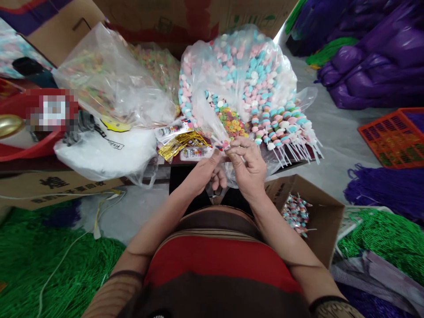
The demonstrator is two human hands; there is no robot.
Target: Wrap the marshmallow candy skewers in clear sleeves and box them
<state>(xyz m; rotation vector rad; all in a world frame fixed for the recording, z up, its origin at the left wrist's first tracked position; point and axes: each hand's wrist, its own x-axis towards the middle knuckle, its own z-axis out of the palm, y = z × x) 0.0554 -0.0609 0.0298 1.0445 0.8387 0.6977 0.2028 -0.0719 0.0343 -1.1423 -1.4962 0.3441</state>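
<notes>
Both hands meet at the table's front edge. My left hand (209, 173) pinches the lower end of a small clear packet (222, 145) with a printed label. Against the packet's other side press the thumb and fingers of my right hand (247, 164). Just beyond the fingers lie yellow, green and orange ring candies (232, 123) in a clear bag. Gold twist ties (182, 143) and printed clear packets (175, 129) lie left of my hands. Candy sticks (291, 126) with white ends are heaped to the right, before a large bag of pastel candies (238, 62).
A red basin (36, 148) and a white plastic bag (106, 152) are on the left of the table. An open carton (326, 221) holding wrapped sticks stands at lower right. Beyond are an orange crate (380, 139), purple bundles (380, 57) and green strands (391, 232).
</notes>
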